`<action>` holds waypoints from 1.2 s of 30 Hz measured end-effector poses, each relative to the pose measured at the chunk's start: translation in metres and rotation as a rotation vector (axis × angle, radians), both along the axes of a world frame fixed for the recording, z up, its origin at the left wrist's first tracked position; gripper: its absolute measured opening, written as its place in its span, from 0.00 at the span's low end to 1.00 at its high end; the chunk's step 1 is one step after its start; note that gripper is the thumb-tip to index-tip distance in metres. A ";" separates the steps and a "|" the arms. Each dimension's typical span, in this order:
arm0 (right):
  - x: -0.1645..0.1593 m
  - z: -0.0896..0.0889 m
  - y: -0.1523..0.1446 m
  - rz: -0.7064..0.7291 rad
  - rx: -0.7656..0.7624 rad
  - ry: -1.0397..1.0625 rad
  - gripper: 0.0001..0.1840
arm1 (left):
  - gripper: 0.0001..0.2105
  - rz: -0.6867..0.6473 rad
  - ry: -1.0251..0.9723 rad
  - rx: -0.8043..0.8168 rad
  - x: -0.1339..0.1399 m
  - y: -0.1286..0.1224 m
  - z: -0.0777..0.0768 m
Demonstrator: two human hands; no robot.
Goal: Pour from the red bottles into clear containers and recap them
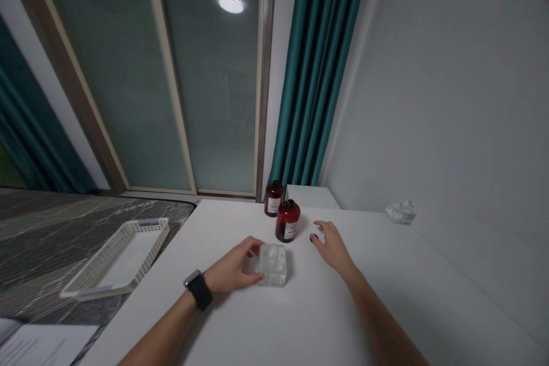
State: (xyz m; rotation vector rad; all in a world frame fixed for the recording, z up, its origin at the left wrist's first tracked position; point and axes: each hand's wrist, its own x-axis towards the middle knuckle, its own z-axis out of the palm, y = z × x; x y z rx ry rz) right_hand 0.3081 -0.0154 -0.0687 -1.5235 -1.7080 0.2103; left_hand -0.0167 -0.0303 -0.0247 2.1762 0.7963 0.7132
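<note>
A clear, square box-like object (273, 265), perhaps glass or plastic, stands on the white table (266, 326). My left hand (235, 267) grips its left side, thumb at the front and fingers at the back; a dark watch is on that wrist. Just behind the box is a dark red-brown bottle (287, 221) with a pale label. A second, similar bottle (273, 199) stands farther back and slightly left. To the right of the nearer bottle, my right hand (331, 243) is held apart from it, thumb and fingers spread, holding nothing.
A crumpled clear plastic piece (401, 212) lies at the table's far right, against the wall. Left of the table, lower down, is a white perforated basket (135, 257). Printed paper (47, 345) shows at bottom left. A teal curtain (315, 80) hangs behind the bottles.
</note>
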 end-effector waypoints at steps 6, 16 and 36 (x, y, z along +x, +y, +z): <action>-0.003 -0.018 0.002 -0.070 -0.020 -0.133 0.22 | 0.23 0.015 0.013 0.032 0.002 -0.003 0.002; -0.012 -0.009 -0.005 -0.048 0.021 -0.163 0.15 | 0.22 0.137 -0.029 0.109 0.001 0.002 -0.005; -0.069 0.015 -0.038 0.228 0.111 0.182 0.08 | 0.29 0.458 -0.050 0.232 -0.025 0.034 -0.027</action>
